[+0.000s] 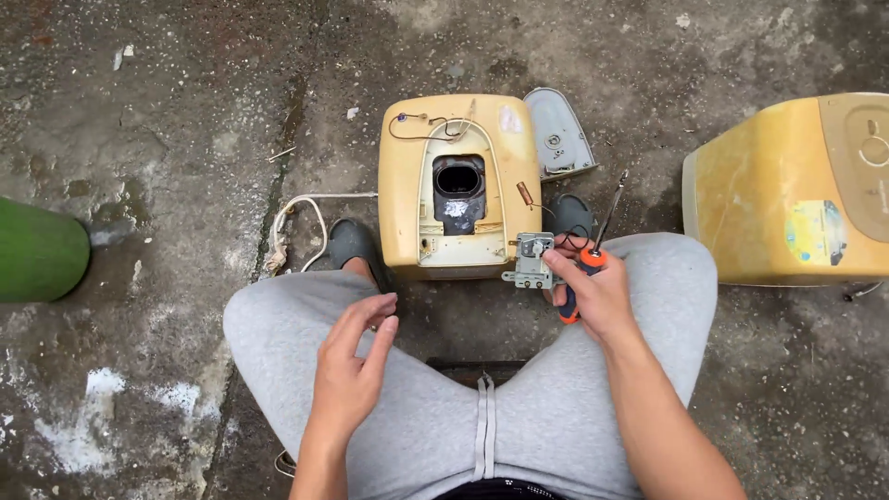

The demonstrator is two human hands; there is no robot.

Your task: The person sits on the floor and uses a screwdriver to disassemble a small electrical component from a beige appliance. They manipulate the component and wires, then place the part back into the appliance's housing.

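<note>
Head cam, looking straight down: the person sits low on the concrete ground (167, 167), knees in grey sweatpants (482, 417) spread wide. The right hand (597, 292) is clenched around 2 things at once: a screwdriver (593, 255) with an orange and dark handle, its shaft poking up and away past the knee, and a small grey metal part (531, 259) pinched at the fingertips, with thin wires running off it. The left hand (356, 356) hangs over the left thigh, fingers loosely curled and holding nothing, thumb and forefinger close together.

Between the feet, which are in dark sandals (352, 243), lies a yellowed plastic appliance housing (491, 176), opened up, with a dark hole in its middle. The grey part sits right at its lower right corner. A white cord (301, 208) trails off its left side, and a grey cover plate (558, 134) lies just beside its upper right. A second yellow housing (787, 194) sits well apart on the right. Something green (37, 250) pokes in at the left edge.
</note>
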